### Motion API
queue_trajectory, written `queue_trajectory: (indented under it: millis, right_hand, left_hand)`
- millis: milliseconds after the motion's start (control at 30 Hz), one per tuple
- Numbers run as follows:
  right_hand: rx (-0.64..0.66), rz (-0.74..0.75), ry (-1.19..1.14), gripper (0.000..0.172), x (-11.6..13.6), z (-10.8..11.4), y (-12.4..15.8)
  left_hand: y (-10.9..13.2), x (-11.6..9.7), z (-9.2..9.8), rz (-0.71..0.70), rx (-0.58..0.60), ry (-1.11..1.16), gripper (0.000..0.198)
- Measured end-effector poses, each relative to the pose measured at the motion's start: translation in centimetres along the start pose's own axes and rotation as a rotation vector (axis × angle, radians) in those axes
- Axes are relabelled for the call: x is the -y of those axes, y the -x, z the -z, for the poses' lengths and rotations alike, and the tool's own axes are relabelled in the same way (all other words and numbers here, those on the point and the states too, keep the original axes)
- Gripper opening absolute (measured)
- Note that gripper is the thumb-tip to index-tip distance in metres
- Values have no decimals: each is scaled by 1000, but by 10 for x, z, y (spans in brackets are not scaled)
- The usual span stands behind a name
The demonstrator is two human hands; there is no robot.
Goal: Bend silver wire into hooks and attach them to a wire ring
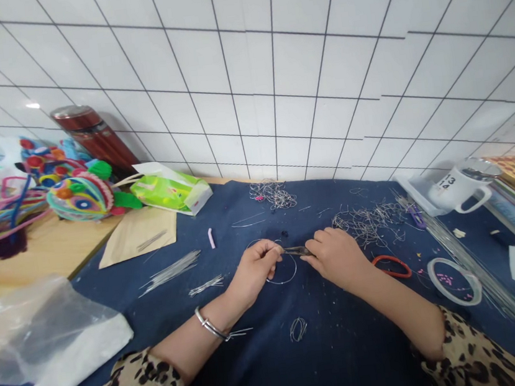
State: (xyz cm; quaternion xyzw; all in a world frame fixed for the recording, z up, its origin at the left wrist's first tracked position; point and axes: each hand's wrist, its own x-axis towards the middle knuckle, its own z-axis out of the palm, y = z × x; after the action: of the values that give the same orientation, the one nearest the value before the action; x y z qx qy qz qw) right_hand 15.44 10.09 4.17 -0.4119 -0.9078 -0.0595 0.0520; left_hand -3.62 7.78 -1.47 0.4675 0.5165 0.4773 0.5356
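Observation:
My left hand point(256, 267) is closed, its thumb and fingertips pinching a thin wire ring point(282, 282). The ring hangs as a round loop just above the dark blue cloth. My right hand point(337, 257) is wrapped round a pair of pliers point(296, 251). The pliers' jaws point left and meet the wire at my left fingertips; the handles are mostly hidden in my right hand. Below my hands lies a small coil of wire point(298, 329). Left of my left hand are a short bundle of wires point(205, 285) and a longer bundle of straight wires point(173, 270).
Tangled wire point(369, 223) lies beyond my right hand, near a red-orange loop handle point(392, 266). Further right are a round dish point(479, 294) with pink bits, long wires and a white mug point(461, 187). At left are a plastic bag point(43, 326), tissue pack point(168, 191) and colourful crafts point(80, 196).

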Motion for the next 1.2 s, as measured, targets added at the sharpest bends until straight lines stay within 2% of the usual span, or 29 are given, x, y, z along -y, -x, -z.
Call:
queue_trajectory:
  millis: [333,700,900,1200]
  right_hand:
    - [45,-19,-28,27,0,-4,0]
    - [186,-50,-76,30,-2,-3,-1]
    - [96,-62,-61,26,-2,-3,1]
    - [33,-41,-52,24,-4,-8,8]
  left_hand:
    - [0,-2,0,21,23,73,20]
    - [0,-3,3,-45,62,-68,15]
    - [-2,-8,3,-11,88,-36,21]
    - [-1,-9,1,135,202,134,24]
